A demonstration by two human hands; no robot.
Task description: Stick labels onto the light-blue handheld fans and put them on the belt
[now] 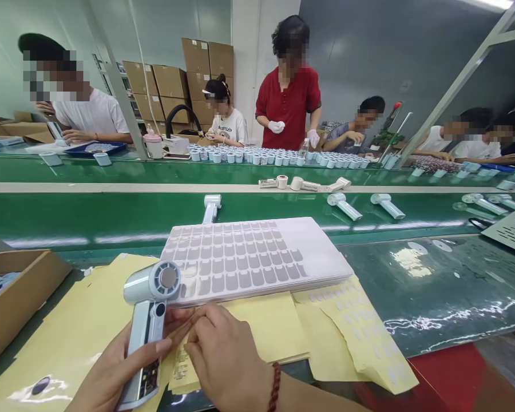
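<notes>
My left hand (pixel 124 360) is wrapped round the handle of a light blue handheld fan (pixel 148 332), which stands tilted with its round head up. Beside the handle, my right hand (pixel 227 355) has its fingers bent and pressed together; what they pinch, if anything, is hidden. Behind both hands lies a stack of white sheets (pixel 321 252) with rows of grey stickers, some of them missing at the right. Under the hands and the stack are yellow backing papers (pixel 266 332), one curled at the right.
A cardboard box (pixel 34 292) of parts sits at the left. Beyond the stack runs a green conveyor (pixel 90 220) with several fans, one (pixel 212 207) just behind the stack. Many small blue-white cups (pixel 257 157) line its far side, where several people sit or stand.
</notes>
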